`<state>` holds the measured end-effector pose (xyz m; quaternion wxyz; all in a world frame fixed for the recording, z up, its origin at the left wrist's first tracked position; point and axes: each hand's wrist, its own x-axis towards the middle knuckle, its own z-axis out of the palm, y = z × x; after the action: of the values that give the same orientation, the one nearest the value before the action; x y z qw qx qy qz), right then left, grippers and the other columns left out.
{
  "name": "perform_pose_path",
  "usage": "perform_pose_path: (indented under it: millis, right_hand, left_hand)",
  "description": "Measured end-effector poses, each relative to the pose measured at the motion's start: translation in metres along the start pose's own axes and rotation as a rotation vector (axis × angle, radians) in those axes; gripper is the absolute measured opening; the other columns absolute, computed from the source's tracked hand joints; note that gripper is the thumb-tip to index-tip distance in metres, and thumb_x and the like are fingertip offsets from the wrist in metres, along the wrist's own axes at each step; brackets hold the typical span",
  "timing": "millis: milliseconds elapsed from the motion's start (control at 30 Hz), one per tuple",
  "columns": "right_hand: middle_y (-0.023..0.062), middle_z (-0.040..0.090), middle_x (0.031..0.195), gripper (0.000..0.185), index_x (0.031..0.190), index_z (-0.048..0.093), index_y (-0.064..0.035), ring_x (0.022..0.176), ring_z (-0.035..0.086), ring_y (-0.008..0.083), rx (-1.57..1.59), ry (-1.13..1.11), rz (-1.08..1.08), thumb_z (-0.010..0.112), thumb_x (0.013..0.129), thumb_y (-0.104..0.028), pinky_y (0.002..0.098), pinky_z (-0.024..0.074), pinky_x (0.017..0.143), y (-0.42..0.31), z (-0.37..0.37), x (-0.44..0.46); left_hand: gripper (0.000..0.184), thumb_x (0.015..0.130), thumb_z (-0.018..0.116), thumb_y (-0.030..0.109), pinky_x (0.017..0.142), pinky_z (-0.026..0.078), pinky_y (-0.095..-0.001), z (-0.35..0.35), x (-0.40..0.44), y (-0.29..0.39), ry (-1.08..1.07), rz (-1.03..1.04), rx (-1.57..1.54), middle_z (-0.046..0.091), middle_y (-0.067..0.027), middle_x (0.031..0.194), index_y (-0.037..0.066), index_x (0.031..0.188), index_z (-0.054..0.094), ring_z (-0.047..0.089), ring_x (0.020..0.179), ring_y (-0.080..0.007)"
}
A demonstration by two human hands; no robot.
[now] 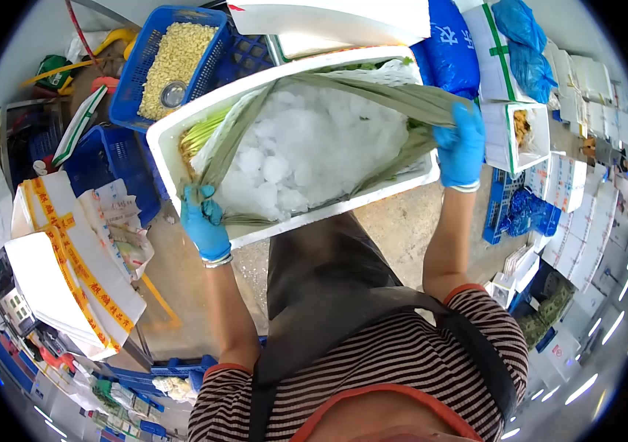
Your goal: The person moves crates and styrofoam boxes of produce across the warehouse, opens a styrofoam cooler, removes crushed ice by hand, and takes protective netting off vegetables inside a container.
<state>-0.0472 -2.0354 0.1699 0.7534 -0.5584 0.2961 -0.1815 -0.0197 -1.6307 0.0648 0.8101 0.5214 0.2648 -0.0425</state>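
Observation:
A white foam box (298, 230) stands in front of me with crushed ice (307, 140) inside an open grey-green bag (234, 140). Green stalks (205, 132) show beside the bag at the box's left end, and some leaves show along the far edge. My left hand (206, 225), in a blue glove, pinches the bag's edge at the near left corner. At the right end my right hand (461, 147), also gloved in blue, is closed on the bag's edge and holds it out over the rim.
A blue basket (124, 99) of pale pieces with a metal bowl (173, 93) stands at the upper left. Taped foam lids (71, 258) lean at the left. Blue bags (450, 48) and a white box (527, 136) are at the right.

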Motion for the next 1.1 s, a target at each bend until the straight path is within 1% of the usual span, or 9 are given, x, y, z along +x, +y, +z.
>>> perform_pose_path:
  millis: [167, 333, 433, 567, 600, 733, 933, 1033, 1100]
  right_hand:
    - [-0.0055, 0.047, 0.064, 0.011, 0.078, 0.056, -0.0086, 0.053, 0.04, 0.0012, -0.116, 0.057, -0.064, 0.059, 0.088, -0.012, 0.0181, 0.0283, 0.045, 0.002, -0.013, -0.006]
    - [0.0071, 0.048, 0.059, 0.015, 0.065, 0.055, -0.0025, 0.049, 0.043, 0.0177, -0.684, -0.626, -0.36, 0.066, 0.074, -0.007, 0.0285, 0.0376, 0.048, 0.015, 0.082, -0.072]
    - [0.0115, 0.049, 0.059, 0.014, 0.064, 0.056, -0.0051, 0.048, 0.047, 0.0261, -0.679, -0.808, -0.389, 0.064, 0.073, -0.012, 0.0317, 0.0397, 0.047, 0.033, 0.107, -0.082]
    - [0.0117, 0.048, 0.058, 0.019, 0.059, 0.05, -0.0064, 0.047, 0.047, 0.025, -0.701, -0.858, -0.482, 0.064, 0.07, -0.012, 0.0327, 0.0376, 0.044, 0.055, 0.124, -0.088]
    - [0.0101, 0.051, 0.058, 0.014, 0.06, 0.054, -0.0099, 0.048, 0.05, 0.027, -0.792, -0.9, -0.638, 0.063, 0.069, -0.015, 0.036, 0.0401, 0.044, 0.064, 0.127, -0.093]
    - [0.0085, 0.053, 0.058, 0.011, 0.06, 0.056, -0.0104, 0.05, 0.053, 0.0272, -0.997, -1.102, -0.829, 0.062, 0.066, -0.016, 0.0379, 0.0411, 0.044, 0.08, 0.131, -0.124]
    - [0.0122, 0.058, 0.068, 0.014, 0.074, 0.063, -0.0057, 0.061, 0.057, 0.0283, -1.063, -1.403, -0.962, 0.064, 0.068, -0.018, 0.0392, 0.046, 0.052, 0.061, 0.119, -0.088]
    - [0.015, 0.063, 0.084, 0.028, 0.091, 0.065, -0.0036, 0.074, 0.061, 0.0312, -0.722, -1.326, -0.605, 0.068, 0.076, -0.027, 0.038, 0.0506, 0.065, 0.009, 0.109, -0.03]
    - [0.0133, 0.064, 0.1, 0.042, 0.107, 0.061, -0.0035, 0.087, 0.064, 0.0248, -0.806, -0.63, -0.609, 0.071, 0.078, -0.032, 0.0344, 0.0511, 0.077, 0.005, 0.082, 0.048]
  left_hand:
    - [0.022, 0.094, 0.052, 0.026, 0.038, 0.022, -0.0199, -0.012, -0.002, 0.006, -0.035, -0.043, -0.035, 0.053, -0.0002, 0.066, 0.006, 0.087, 0.057, 0.028, 0.041, -0.0043]
    - [0.02, 0.092, 0.058, 0.02, 0.046, 0.029, -0.0167, 0.039, -0.042, 0.014, -0.169, -0.09, 0.275, 0.061, -0.0006, 0.076, 0.005, 0.105, 0.061, 0.038, 0.055, -0.0007]
    - [0.018, 0.089, 0.061, 0.018, 0.058, 0.042, -0.0191, 0.056, -0.047, 0.001, -0.554, 0.412, 0.78, 0.064, -0.0022, 0.089, 0.004, 0.099, 0.06, 0.052, 0.069, -0.0045]
    - [0.018, 0.085, 0.062, 0.013, 0.071, 0.048, -0.0281, 0.076, -0.051, -0.003, -0.709, 0.353, 0.846, 0.065, -0.0064, 0.096, 0.003, 0.099, 0.059, 0.059, 0.078, -0.014]
    - [0.021, 0.082, 0.063, 0.013, 0.073, 0.049, -0.0303, 0.069, -0.04, -0.03, -0.754, 0.557, 0.821, 0.065, -0.0078, 0.096, 0.003, 0.1, 0.059, 0.06, 0.079, -0.0165]
    - [0.026, 0.085, 0.057, 0.014, 0.076, 0.05, -0.0336, 0.106, -0.058, -0.073, -0.219, 0.125, 0.522, 0.062, -0.0123, 0.101, 0.003, 0.108, 0.054, 0.061, 0.09, -0.0233]
    - [0.026, 0.092, 0.045, 0.013, 0.086, 0.045, -0.0321, 0.102, -0.047, -0.109, -0.517, 0.076, -0.112, 0.056, -0.0119, 0.113, 0.001, 0.114, 0.052, 0.055, 0.098, -0.0182]
    - [0.024, 0.093, 0.048, 0.016, 0.085, 0.044, -0.0306, 0.097, -0.035, -0.125, -0.588, 0.218, 0.011, 0.055, -0.0099, 0.11, 0.001, 0.111, 0.052, 0.052, 0.095, -0.0149]
    - [0.018, 0.094, 0.053, 0.021, 0.074, 0.045, -0.0248, 0.109, -0.043, -0.11, -0.257, 0.283, 0.656, 0.06, -0.0031, 0.087, 0.004, 0.092, 0.059, 0.052, 0.079, -0.0094]
